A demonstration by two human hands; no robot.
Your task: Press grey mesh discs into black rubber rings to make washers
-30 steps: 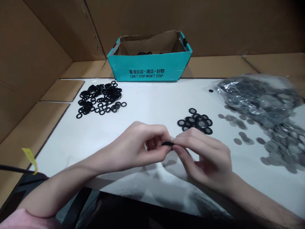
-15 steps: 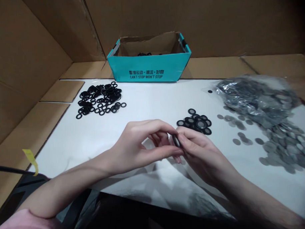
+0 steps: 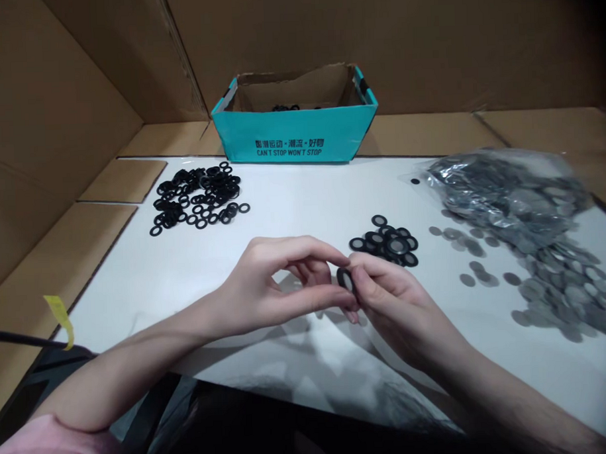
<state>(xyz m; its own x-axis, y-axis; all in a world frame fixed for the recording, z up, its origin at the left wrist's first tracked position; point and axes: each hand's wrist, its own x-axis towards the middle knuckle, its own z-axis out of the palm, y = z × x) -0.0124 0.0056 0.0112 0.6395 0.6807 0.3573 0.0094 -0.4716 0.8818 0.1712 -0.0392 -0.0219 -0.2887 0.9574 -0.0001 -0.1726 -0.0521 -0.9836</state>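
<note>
Teal cardboard forms the box (image 3: 290, 136) at eleven o'clock; below, the left hand (image 3: 252, 278) and right hand (image 3: 398, 310) pinch a black-rimmed disc (image 3: 341, 278) edgewise between fingertips, a ring pile (image 3: 168, 218) at its ten o'clock. Probably light, it seems rubbery and bendy round a thin, pale centre, making the rim the safer hold.

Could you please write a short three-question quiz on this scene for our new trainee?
1. True or false: the clear plastic bag lies on the right side of the white table.
2. Which stands at the back: (a) a metal bowl, (b) a teal box, (c) a glass jar?
3. Fill in: the left hand and right hand meet at a black ring with a ____ centre.
Key: 1 true; 2 b; 3 grey.
</note>
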